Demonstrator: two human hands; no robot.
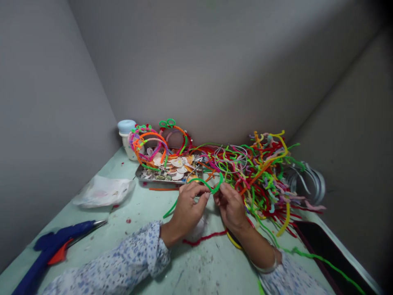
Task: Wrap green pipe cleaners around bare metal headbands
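A bright green pipe cleaner (220, 180) bends into a curve between my two hands, its long tail hanging down to the left. My left hand (188, 206) pinches it between thumb and fingers. My right hand (232, 207), close beside the left, has its fingers closed on the curve's right side; what lies inside those fingertips is partly hidden. Beneath the hands, a red pipe cleaner (204, 238) rests on the pale green table (138, 254). Just behind the right hand spreads a big tangled heap of coloured pipe cleaners (260, 176).
Behind my left hand, a metal tray (162, 181) holds shells, with pipe-cleaner-wrapped headbands (153, 137) above it. A blue-capped jar (126, 135), white plastic packet (104, 191) and blue glue gun (61, 241) stand left. Silver bands (317, 184) and a dark flat device (325, 250) lie right.
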